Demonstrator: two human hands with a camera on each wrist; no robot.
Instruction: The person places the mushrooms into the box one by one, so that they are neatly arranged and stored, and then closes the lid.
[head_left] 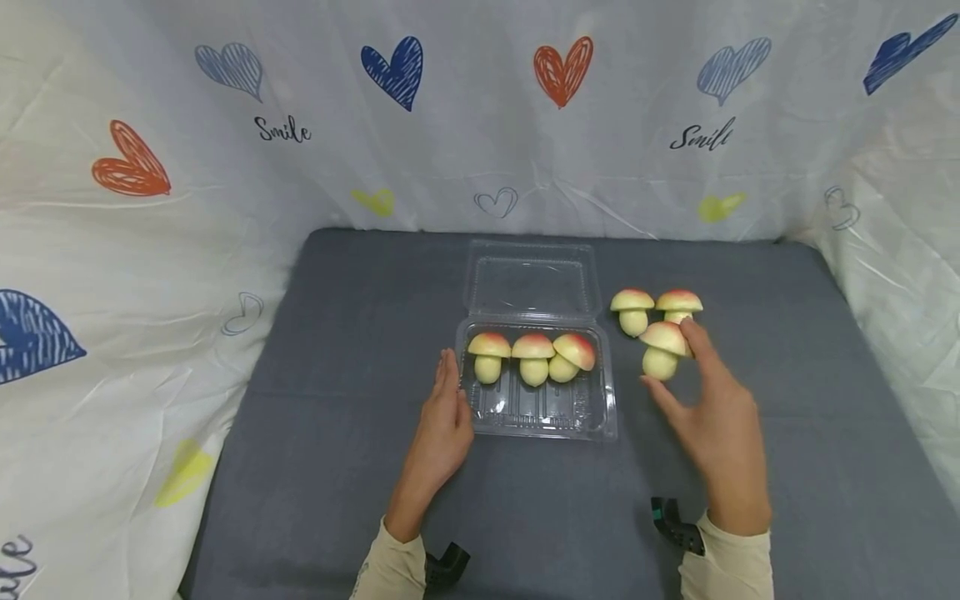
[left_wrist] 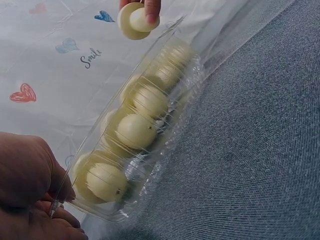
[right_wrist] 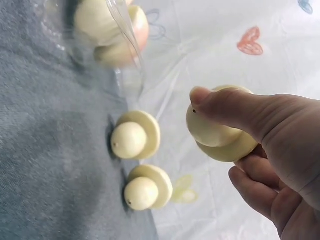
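My right hand (head_left: 723, 425) pinches a toy mushroom (head_left: 661, 362) between thumb and fingers. It has a cream stem and a red-tinged cap, and is raised above the table in the right wrist view. My left hand (head_left: 442, 429) is at the left side of a clear plastic container (head_left: 540, 430), its thumb and fingers gripping the rim at the near corner in the left wrist view. Three similar mushrooms (head_left: 533, 358) lie in a row in the container's far half, the rightmost tilted. Two more mushrooms (right_wrist: 129, 140) stand on the table, just beyond the held one.
The container's hinged lid (head_left: 534, 283) lies folded back, away from me. A dark grey cloth (head_left: 337, 367) covers the table. Behind it hangs a white curtain (head_left: 465, 150) printed with hearts. Black wrist mounts (head_left: 677, 527) sit at both sleeves.
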